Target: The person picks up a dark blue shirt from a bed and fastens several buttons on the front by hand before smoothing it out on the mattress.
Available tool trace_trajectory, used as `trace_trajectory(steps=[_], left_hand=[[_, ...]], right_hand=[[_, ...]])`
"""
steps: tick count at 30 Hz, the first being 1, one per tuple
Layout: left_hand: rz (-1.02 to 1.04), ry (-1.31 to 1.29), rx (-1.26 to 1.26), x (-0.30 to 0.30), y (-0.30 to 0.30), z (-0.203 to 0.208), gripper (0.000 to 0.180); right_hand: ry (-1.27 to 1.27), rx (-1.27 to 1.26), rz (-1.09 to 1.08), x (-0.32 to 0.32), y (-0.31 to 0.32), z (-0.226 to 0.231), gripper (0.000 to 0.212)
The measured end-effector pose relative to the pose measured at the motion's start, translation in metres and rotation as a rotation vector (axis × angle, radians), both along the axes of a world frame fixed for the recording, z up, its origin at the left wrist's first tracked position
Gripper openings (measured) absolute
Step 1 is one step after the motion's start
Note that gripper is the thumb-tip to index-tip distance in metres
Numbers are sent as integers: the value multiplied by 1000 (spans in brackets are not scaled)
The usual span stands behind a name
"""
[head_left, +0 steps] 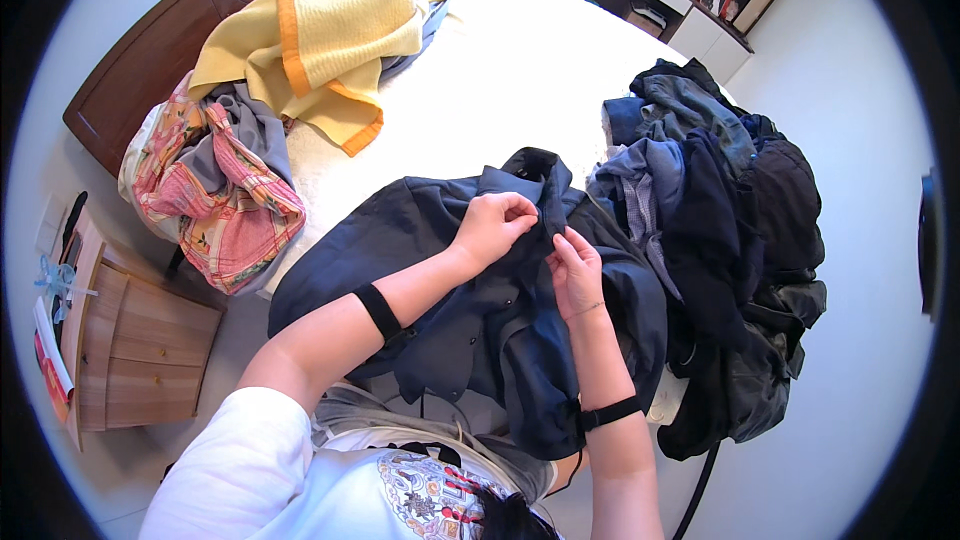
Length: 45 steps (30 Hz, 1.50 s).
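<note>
The head camera is showing a dark navy-blue fabric jacket with a stand-up collar and small round snaps (470,310) lying rumpled at the near edge of a bed with a fluffy white cover (500,70), its lower part hanging toward the person's lap. The bare left hand (492,228) is pinching the jacket's front edge just below the collar, thumb and forefinger pressing together and the other fingers curling in. The bare right hand (577,275) is touching the same front edge just beside it, thumb and forefinger standing near each other at the fabric; whether cloth is lying between them, I cannot tell. A black elastic strap (378,312) is circling the left forearm, and a second black strap (612,412) is circling the right one. To the right, a heaped pile of dark black, navy and grey-blue clothes (720,210) is resting close to the jacket. At the far left, a yellow blanket with orange trim (340,25) is lying over the bed, and a pink checked floral cloth (250,230) is bunching up below it. A brown wooden headboard (150,70) is standing behind them, and a pale wooden bedside cabinet (150,340) is standing nearer the person.
</note>
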<state>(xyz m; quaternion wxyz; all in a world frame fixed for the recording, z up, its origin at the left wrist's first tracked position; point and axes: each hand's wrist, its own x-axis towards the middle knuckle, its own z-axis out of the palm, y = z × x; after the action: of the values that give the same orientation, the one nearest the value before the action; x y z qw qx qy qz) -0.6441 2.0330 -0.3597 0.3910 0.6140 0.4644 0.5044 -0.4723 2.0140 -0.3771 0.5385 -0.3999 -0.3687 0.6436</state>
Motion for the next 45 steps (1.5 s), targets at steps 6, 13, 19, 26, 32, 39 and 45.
trace_trajectory(steps=[6, 13, 19, 26, 32, 39, 45], left_hand=[[12, 9, 63, -10, -13, 19, 12], [-84, -38, 58, -4, -37, 33, 12], [-46, 26, 105, -8, -42, 27, 12], [-125, 122, 111, -16, -53, 33, 11], [-40, 162, 162, -12, -57, 34, 12], [-61, 187, 176, -8, -58, 31, 12], [-28, 101, 134, -7, -58, 25, 11]], right_hand=[[258, -41, -54, -9, -13, 13, 15], [-478, 335, -199, -11, -24, 18, 16], [-603, 434, -241, -17, -35, 16, 18], [-451, 426, -191, -14, -45, 15, 23], [-413, 309, -217, -22, -48, 22, 19], [-687, 411, -276, -20, -57, 26, 17], [-734, 440, -316, -27, -58, 22, 19]])
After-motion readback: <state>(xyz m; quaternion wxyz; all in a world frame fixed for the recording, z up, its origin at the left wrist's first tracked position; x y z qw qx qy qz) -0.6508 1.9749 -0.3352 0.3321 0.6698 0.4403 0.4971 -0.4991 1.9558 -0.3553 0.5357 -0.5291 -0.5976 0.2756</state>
